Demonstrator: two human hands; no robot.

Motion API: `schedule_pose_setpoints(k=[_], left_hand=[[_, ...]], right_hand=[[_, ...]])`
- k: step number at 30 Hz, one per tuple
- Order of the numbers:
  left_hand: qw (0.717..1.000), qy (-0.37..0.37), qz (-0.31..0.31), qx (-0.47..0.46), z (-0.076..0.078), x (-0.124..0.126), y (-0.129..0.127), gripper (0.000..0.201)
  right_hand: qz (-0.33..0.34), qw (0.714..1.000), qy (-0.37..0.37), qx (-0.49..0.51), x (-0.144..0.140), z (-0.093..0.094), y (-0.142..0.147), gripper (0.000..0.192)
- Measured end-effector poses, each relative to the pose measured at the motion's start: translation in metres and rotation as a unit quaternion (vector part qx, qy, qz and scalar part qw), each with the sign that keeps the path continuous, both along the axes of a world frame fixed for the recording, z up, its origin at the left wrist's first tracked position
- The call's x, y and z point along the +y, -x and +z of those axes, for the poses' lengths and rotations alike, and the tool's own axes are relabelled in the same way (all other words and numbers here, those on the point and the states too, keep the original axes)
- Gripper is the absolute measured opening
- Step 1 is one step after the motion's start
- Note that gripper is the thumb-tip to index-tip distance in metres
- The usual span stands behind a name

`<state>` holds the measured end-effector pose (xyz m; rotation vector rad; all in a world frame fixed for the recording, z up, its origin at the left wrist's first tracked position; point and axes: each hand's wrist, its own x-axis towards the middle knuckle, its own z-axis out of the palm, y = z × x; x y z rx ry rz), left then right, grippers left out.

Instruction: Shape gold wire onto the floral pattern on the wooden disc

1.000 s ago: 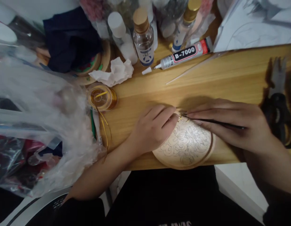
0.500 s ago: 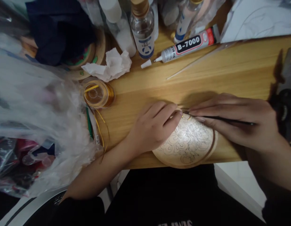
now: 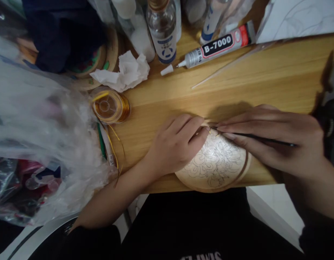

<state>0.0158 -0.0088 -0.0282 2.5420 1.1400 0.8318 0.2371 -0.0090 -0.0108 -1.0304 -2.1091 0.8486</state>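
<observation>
A round, pale wooden disc (image 3: 214, 162) with a flower pattern drawn in thin lines lies at the table's front edge. My left hand (image 3: 178, 144) rests over its upper left side, fingers closed and bent against it, steadying it. Small bits of gold wire (image 3: 214, 133) sit near the disc's top edge, by my left fingertips. In my right hand (image 3: 275, 135), thin black tweezers (image 3: 264, 139) are pinched between thumb and fingers, their tips at the gold wire. What exactly the tips grip is too small to make out.
Left of my hands stands a spool of gold wire (image 3: 111, 105) with a loose tail. Behind lie crumpled tissue (image 3: 126, 72), a B-7000 glue tube (image 3: 218, 47), a clear bottle (image 3: 163, 32) and a thin clear stick (image 3: 215, 74). Plastic bags (image 3: 48, 126) crowd the left; black-handled pliers (image 3: 330, 126) lie right.
The view has shifted slightly. Both hands stay at the disc's top edge with the tweezer tips at nearly the same spot; my right hand has edged slightly right.
</observation>
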Motion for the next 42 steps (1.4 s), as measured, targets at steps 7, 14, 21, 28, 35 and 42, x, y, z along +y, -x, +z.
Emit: schedule_pose_setpoints(k=[7,14,21,28,35,42], left_hand=[[1.000,-0.004,-0.003,0.005,0.000,0.000,0.000,0.004],[0.998,-0.046,-0.017,0.033,0.001,-0.001,0.000,0.004],[0.994,-0.082,-0.029,0.072,0.000,-0.001,0.002,0.008],[0.991,-0.097,-0.041,0.084,0.001,-0.001,0.002,0.009],[0.993,-0.080,-0.034,0.085,0.002,-0.004,0.000,0.013],[0.990,-0.084,-0.050,0.104,0.001,-0.003,0.000,0.016]], right_hand=[[-0.003,1.000,0.011,-0.009,-0.001,0.003,0.001,0.032],[-0.006,1.000,0.029,0.001,-0.001,0.006,0.000,0.028],[-0.007,0.999,0.039,-0.007,-0.001,0.006,-0.002,0.025],[0.061,0.997,0.016,-0.049,0.014,0.012,-0.007,0.023],[0.186,0.977,-0.035,-0.095,0.044,0.020,-0.012,0.026],[0.225,0.972,0.024,-0.060,0.065,0.020,-0.013,0.021]])
